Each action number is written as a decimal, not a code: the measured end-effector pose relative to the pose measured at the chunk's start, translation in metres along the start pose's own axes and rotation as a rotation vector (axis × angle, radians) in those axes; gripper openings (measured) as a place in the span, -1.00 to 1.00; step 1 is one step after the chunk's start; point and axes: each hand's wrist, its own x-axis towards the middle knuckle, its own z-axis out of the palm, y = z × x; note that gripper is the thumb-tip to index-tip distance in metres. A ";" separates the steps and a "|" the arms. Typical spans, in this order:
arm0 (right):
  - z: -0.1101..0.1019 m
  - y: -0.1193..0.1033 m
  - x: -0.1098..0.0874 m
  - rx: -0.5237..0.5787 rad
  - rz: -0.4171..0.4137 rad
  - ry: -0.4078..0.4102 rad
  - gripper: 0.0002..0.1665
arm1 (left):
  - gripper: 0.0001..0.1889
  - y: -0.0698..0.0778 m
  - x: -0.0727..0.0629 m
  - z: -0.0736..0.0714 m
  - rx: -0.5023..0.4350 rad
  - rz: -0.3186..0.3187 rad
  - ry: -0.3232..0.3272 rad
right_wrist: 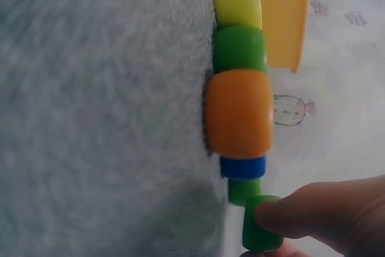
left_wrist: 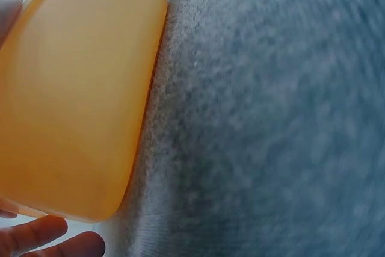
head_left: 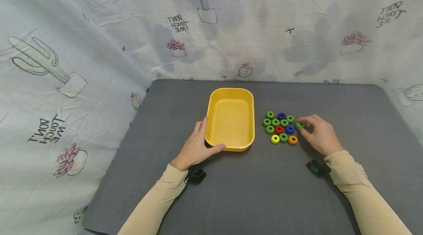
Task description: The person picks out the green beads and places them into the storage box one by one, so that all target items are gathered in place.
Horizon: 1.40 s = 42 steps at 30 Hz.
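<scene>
Right hand [head_left: 321, 135] pinches green ring [head_left: 299, 126], two o'clock; twelve others beside: seven green [head_left: 275, 125], two blue [head_left: 290, 132], one red [head_left: 279, 132], one yellow [head_left: 275, 142], one orange [head_left: 292, 143]. Left hand [head_left: 195, 147], spread, touches yellow tray [head_left: 231, 117], twelve o'clock. Cloth [head_left: 218, 51], flipped, thrice: "DON'T TOUCH ME".

The left wrist view crops the tray [left_wrist: 78, 100]

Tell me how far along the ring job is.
Looks done: twelve rings lie grouped beside the yellow tray. In hand: the right hand pinches a green ring at the group's edge while the left hand holds the tray. Left: that ring to release, it seems; whether it's joining or leaving the group, I can't tell.
</scene>
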 end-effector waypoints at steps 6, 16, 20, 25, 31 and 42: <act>-0.007 -0.015 0.007 0.016 -0.034 0.044 -0.65 | 0.27 0.002 -0.002 0.001 0.001 0.007 -0.005; -0.020 -0.073 0.048 0.095 -0.157 0.030 -0.67 | 0.28 0.003 0.001 0.003 -0.012 0.022 0.001; -0.019 -0.096 0.068 0.138 -0.164 -0.028 -0.68 | 0.28 0.002 0.001 0.004 -0.006 0.020 0.000; -0.006 -0.121 0.092 0.209 -0.167 -0.110 -0.66 | 0.27 0.001 0.000 0.003 -0.015 0.012 -0.001; 0.015 -0.144 0.115 0.280 -0.121 -0.171 -0.63 | 0.28 0.001 -0.001 0.004 -0.033 0.006 -0.015; 0.060 -0.168 0.141 0.353 -0.012 -0.285 -0.62 | 0.27 0.000 -0.001 0.005 -0.015 0.003 -0.017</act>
